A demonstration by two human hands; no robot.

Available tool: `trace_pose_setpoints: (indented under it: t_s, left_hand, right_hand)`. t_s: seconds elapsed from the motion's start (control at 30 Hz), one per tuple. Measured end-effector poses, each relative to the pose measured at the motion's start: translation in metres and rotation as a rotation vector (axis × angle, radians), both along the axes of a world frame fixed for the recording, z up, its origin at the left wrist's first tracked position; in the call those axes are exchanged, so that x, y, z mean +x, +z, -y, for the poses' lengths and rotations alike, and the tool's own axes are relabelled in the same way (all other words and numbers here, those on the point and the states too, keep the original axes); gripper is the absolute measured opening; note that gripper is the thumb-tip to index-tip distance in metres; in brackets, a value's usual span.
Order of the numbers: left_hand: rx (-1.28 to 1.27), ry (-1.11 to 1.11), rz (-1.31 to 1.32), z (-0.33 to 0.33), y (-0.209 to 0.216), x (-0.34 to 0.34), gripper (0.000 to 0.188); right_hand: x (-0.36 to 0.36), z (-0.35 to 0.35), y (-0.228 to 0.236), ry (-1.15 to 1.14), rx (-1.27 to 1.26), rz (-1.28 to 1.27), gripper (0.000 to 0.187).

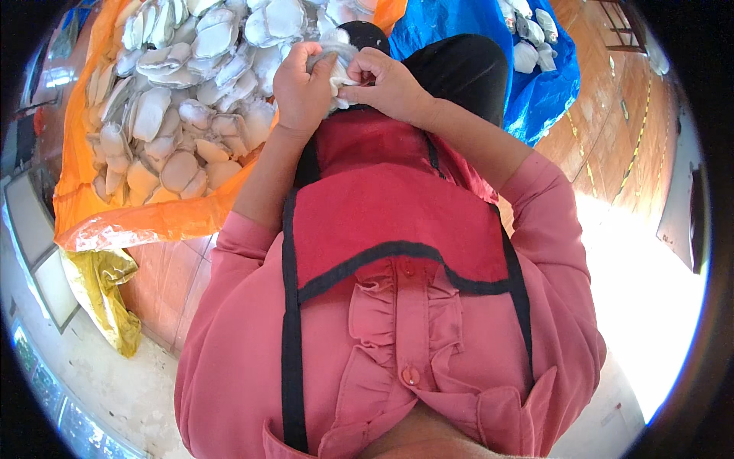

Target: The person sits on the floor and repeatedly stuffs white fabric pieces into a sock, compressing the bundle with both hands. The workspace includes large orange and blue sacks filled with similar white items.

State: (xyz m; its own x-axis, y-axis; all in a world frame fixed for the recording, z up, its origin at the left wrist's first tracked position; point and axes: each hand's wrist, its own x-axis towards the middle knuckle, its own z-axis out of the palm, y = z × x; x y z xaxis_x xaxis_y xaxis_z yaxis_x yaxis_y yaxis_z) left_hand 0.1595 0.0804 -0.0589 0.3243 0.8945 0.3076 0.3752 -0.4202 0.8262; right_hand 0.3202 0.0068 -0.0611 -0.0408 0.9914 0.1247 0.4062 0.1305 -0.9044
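A soft white and grey fabric piece [342, 70] is held between my two hands above my lap. My left hand [300, 90] closes on its left side, thumb raised along the cloth. From the right, my right hand [388, 86] pinches the edge with curled fingers. Its exact kind is partly hidden by my fingers. To the left lies a big heap of flat, rounded white and grey fabric pieces [180, 170], loosely stacked on an orange plastic sheet [141, 232]. Several bunched white and grey pieces [527, 32] rest on a blue plastic sheet [544, 103] to the right.
My lap is covered by a red apron [397, 218] with black trim. A crumpled yellow sack [107, 294] lies on the tiled floor [157, 287] below the orange sheet. Bright sunlight falls on the floor at right. Dark wooden furniture [623, 27] stands at the far right.
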Motion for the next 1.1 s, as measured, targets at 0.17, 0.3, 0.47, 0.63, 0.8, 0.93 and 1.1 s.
trace_pose_setpoints:
  t_s: [0.17,0.3,0.47,0.63,0.8,0.93,1.1]
  left_hand:
    - [-0.095,0.097,0.042,-0.005,-0.006,0.002,0.021]
    - [-0.141,0.231,0.114,-0.012,-0.014,0.004,0.021]
    - [-0.368,0.243,0.449,-0.015,-0.014,0.003,0.017]
    - [-0.605,0.097,0.835,-0.002,0.005,-0.004,0.024]
    - [-0.852,-0.130,0.266,-0.009,0.033,-0.031,0.053]
    - [-0.923,-0.306,-0.154,-0.035,0.041,-0.039,0.053]
    - [-1.067,-0.278,0.060,-0.037,0.040,-0.026,0.047]
  right_hand:
    - [-0.005,0.000,0.002,-0.011,-0.034,0.058,0.030]
    - [-0.004,-0.006,-0.001,0.026,0.046,0.101,0.031]
    - [-0.003,-0.016,-0.003,-0.011,0.078,0.070,0.032]
    - [-0.005,-0.020,0.002,-0.076,0.204,0.028,0.026]
    - [0.007,-0.016,0.015,0.156,0.380,0.110,0.025]
    - [0.013,-0.026,0.034,0.307,0.325,0.277,0.023]
    - [0.012,-0.027,0.034,0.263,0.221,0.293,0.031]
